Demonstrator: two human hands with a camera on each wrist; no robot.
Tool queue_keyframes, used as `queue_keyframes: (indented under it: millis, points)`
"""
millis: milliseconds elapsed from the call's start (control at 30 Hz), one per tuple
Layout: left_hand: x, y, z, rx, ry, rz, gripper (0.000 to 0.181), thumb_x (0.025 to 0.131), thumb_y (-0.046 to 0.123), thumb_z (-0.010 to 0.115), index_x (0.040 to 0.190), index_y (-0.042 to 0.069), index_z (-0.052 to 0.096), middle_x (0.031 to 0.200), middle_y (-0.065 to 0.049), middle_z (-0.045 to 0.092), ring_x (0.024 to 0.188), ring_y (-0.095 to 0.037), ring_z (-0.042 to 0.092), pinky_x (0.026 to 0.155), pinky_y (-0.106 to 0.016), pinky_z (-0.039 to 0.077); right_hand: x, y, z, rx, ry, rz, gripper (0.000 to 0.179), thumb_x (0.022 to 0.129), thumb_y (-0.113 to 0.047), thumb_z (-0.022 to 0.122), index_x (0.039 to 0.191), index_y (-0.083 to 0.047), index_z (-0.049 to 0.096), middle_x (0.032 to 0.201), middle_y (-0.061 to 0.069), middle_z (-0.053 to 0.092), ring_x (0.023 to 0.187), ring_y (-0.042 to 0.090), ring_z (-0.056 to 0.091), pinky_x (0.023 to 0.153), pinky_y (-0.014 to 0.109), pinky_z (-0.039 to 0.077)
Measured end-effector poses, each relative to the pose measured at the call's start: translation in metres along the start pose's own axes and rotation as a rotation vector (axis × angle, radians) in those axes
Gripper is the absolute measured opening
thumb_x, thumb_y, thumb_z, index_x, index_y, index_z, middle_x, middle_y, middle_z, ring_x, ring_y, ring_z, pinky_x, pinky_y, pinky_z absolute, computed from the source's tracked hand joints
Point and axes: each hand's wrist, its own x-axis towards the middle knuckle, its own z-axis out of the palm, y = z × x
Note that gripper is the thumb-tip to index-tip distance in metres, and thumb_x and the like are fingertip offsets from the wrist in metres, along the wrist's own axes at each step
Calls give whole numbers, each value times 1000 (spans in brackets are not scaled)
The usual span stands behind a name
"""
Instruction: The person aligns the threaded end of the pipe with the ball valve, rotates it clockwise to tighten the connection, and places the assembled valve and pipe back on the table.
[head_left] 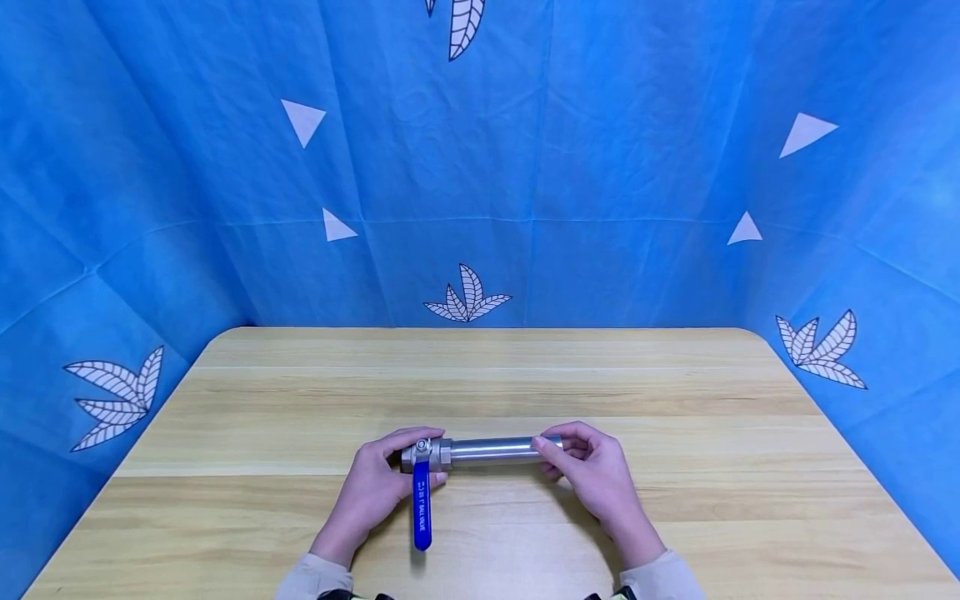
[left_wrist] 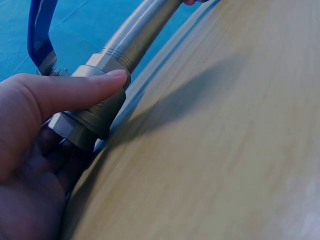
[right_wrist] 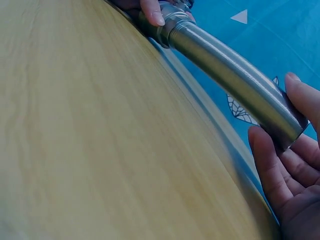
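In the head view a steel ball valve (head_left: 407, 458) with a long blue lever handle (head_left: 422, 508) is joined to a straight metal pipe (head_left: 491, 449). My left hand (head_left: 371, 487) grips the valve body from the left, its thumb lying along the near side; the palm hides part of the valve's end in the left wrist view. The lever points toward me. On the other side my right hand (head_left: 600, 479) pinches the pipe's free end between thumb and fingers. Valve and pipe are held roughly level above the table, and their shadow shows in the left wrist view.
A light wooden table (head_left: 300, 400) with rounded far corners lies under both hands. Blue cloth (head_left: 637, 167) with white triangles and leaf prints hangs behind the table and along both sides.
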Motion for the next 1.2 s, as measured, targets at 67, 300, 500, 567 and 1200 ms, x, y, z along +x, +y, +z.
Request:
queue_keyframes:
  millis: [67,300,500,567,1200]
  points:
    - [0,0,0,-1,1,1,54,76,14,99,122,37,81,137,5,75,133,-25,66,113,-50,50,0,-1,0,-1,-4,7,28,90,-18,88,108,-1,76,85,10,74,73,23,76,72,32,67]
    - [0,-1,0,-8,2,3,55,75,14,99,122,37,81,137,4,76,133,-25,66,114,-51,50,-1,-2,-2,40,-47,19,36,89,-14,88,118,2,74,92,10,77,79,19,74,77,30,65]
    - [0,1,-1,-15,1,-4,55,75,16,99,122,37,81,136,5,76,130,-24,67,110,-46,51,-2,-2,-5,96,-118,-9,65,75,3,92,135,1,66,110,9,75,92,16,73,85,23,62]
    - [0,0,-1,-18,1,-3,55,75,16,99,122,36,81,136,4,76,130,-24,67,109,-45,51,-1,0,-6,94,-139,-27,72,71,9,91,138,0,64,110,9,73,91,15,70,82,22,61]
    - [1,-1,-2,-31,-23,-11,52,76,16,99,119,40,81,136,8,75,133,-23,64,110,-43,52,-3,0,-2,2,-132,-95,51,68,15,89,114,1,73,115,16,73,84,17,71,62,23,60]
